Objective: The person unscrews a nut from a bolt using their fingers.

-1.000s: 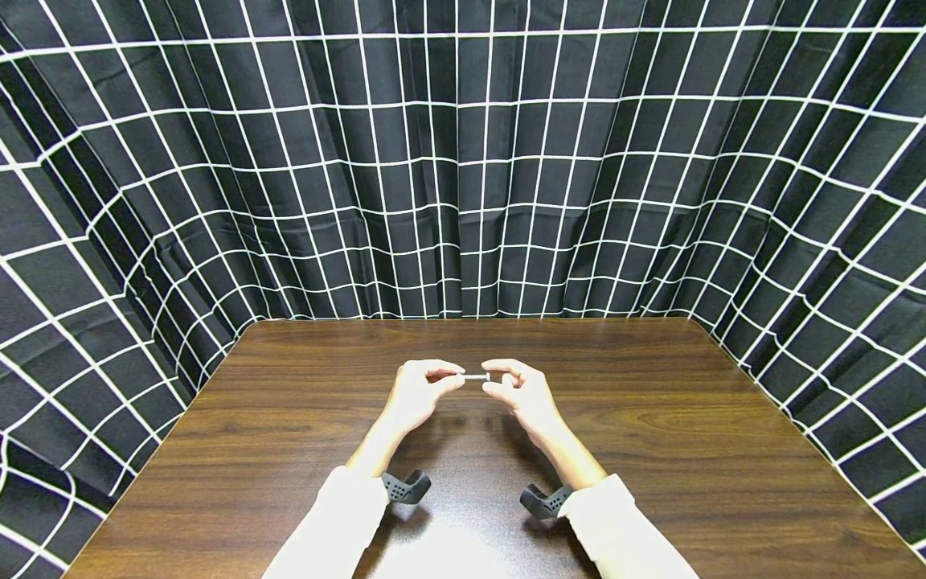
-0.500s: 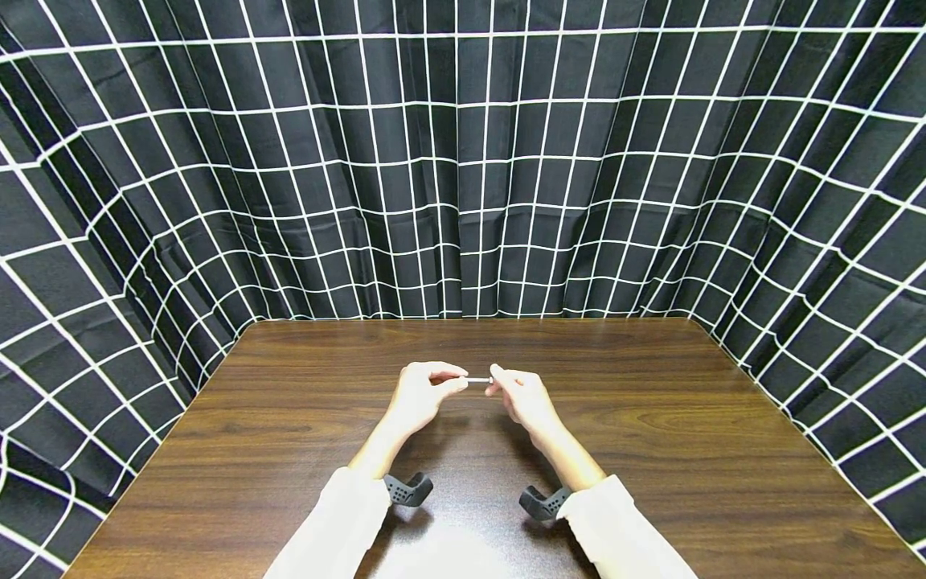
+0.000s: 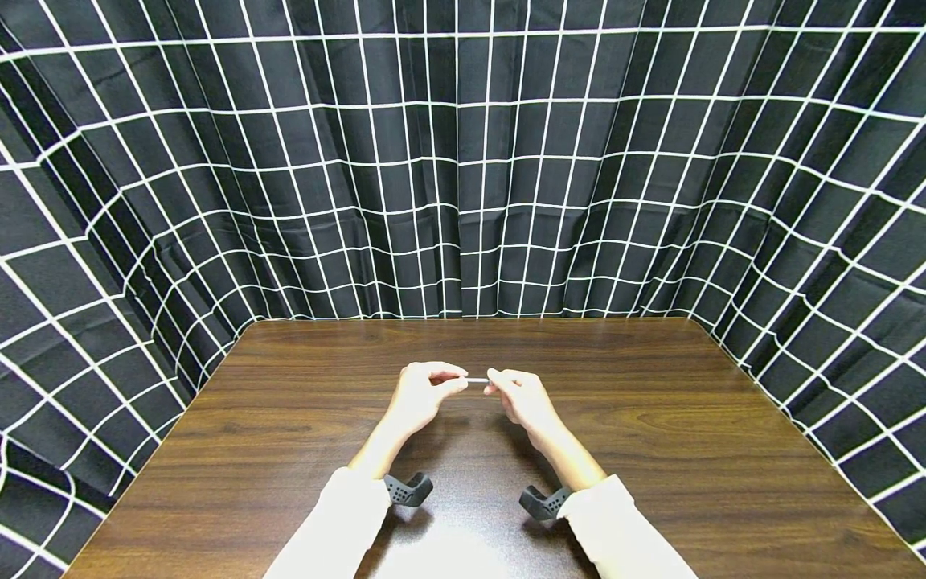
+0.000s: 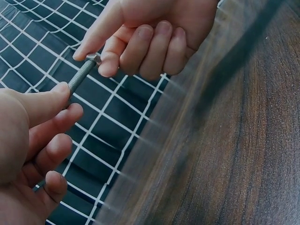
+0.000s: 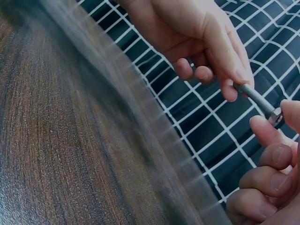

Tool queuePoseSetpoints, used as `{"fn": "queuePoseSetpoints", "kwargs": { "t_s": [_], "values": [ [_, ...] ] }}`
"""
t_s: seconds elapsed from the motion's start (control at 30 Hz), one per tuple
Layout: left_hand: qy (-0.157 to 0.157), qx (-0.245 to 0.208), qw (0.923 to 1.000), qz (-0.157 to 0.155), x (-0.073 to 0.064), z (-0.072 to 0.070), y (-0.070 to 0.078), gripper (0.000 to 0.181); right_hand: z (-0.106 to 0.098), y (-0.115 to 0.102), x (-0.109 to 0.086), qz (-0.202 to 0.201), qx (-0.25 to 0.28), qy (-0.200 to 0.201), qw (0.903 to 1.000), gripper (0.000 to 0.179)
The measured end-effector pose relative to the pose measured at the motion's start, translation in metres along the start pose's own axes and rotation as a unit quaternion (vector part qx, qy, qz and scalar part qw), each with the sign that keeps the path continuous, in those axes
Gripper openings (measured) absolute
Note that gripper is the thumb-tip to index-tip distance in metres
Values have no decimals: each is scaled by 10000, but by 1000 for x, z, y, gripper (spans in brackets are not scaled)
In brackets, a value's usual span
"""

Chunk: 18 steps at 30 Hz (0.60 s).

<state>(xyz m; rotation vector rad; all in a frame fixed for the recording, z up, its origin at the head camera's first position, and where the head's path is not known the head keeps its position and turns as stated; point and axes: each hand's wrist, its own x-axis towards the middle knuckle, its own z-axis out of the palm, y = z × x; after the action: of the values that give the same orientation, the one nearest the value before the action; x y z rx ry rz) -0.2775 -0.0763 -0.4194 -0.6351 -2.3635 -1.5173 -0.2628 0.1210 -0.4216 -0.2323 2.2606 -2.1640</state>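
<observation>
In the head view my left hand (image 3: 423,394) and right hand (image 3: 526,400) meet above the table, a thin metal bolt (image 3: 477,380) level between them. Left thumb and forefinger pinch one end of its threaded shank (image 4: 80,77); the left hand's other fingers curl loosely below. At the opposite end sits a shiny hexagonal piece (image 5: 276,116); whether it is the bolt's head or a nut, I cannot tell. My right thumb and forefinger hold that piece from two sides, the remaining right fingers (image 4: 152,51) curled in. The end inside the left fingertips is mostly hidden.
A brown wood-grain table (image 3: 289,450) lies under both hands. Behind and beside it hangs a black curtain (image 3: 405,161) with a white grid. Each wrist wears a dark grey mount, the left mount (image 3: 408,489) and the right mount (image 3: 544,503).
The right hand's thumb and forefinger, spread apart around the hexagonal end a second ago, have come together on it. The left hand has shifted very slightly right, still pinching the bolt.
</observation>
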Motion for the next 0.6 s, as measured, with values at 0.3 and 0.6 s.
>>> {"fn": "queuePoseSetpoints", "kwargs": {
  "t_s": [0.3, 0.6],
  "values": [
    [21, -37, 10000, 34, 0, -1, -1, 12, -2, 0, 1, -109, 15, -126, 9999, 28],
    [47, -166, 9998, -16, 0, -2, -3, 14, -2, 0, 1, -153, -14, -64, 9999, 22]
  ]
}}
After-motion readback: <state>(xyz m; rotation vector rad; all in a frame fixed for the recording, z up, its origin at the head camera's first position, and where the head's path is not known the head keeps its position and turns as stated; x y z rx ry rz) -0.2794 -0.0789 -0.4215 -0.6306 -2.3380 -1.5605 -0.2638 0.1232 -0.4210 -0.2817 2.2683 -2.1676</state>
